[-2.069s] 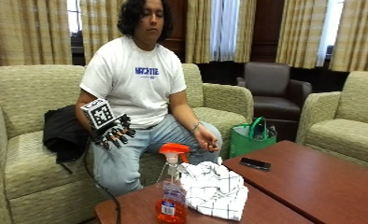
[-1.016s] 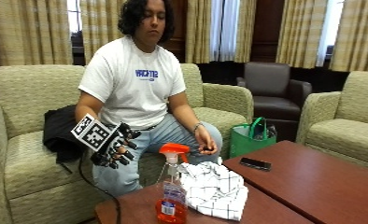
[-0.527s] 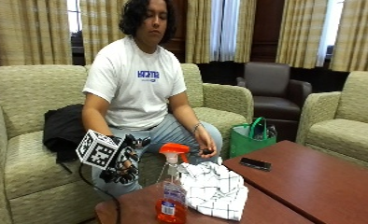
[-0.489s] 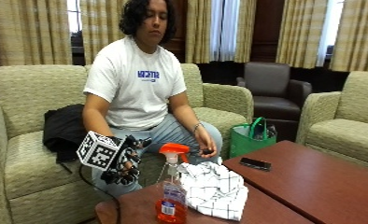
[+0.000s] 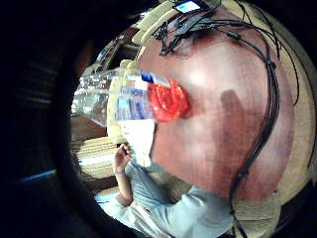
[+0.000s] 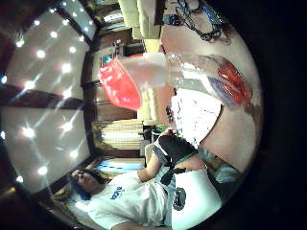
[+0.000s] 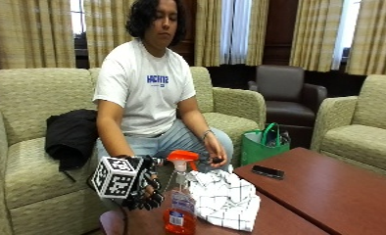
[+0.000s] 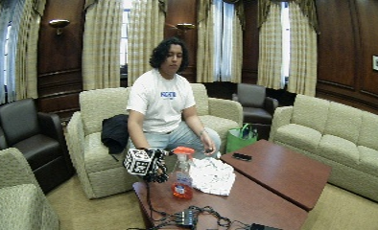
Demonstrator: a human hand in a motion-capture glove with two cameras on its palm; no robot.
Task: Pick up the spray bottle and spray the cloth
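Note:
A clear spray bottle (image 7: 180, 200) with an orange trigger head and orange liquid at its base stands upright near the corner of the brown table (image 7: 323, 196). A white checked cloth (image 7: 226, 198) lies crumpled right beside it. My gloved right hand (image 7: 145, 190) hovers level with the bottle's body on the side away from the cloth, fingers loosely spread and holding nothing, a small gap from the bottle. Both palm views show the bottle (image 5: 119, 99) (image 6: 192, 72) close by, with the cloth (image 5: 138, 139) (image 6: 196, 115) behind it. The wide view shows the bottle (image 8: 181, 178), the cloth (image 8: 211, 175) and my hand (image 8: 152, 166).
The person's bare left hand (image 7: 214, 159) rests by the knee just behind the cloth. A black phone (image 7: 268, 172) lies on the second table section. A green bag (image 7: 261, 144) stands on the floor and a black jacket (image 7: 72, 137) lies on the sofa. Cables (image 8: 195, 218) lie at the table's near end.
My gloved hand has come down from chest height and moved in toward the bottle, now level with its body. Bottle and cloth have not moved.

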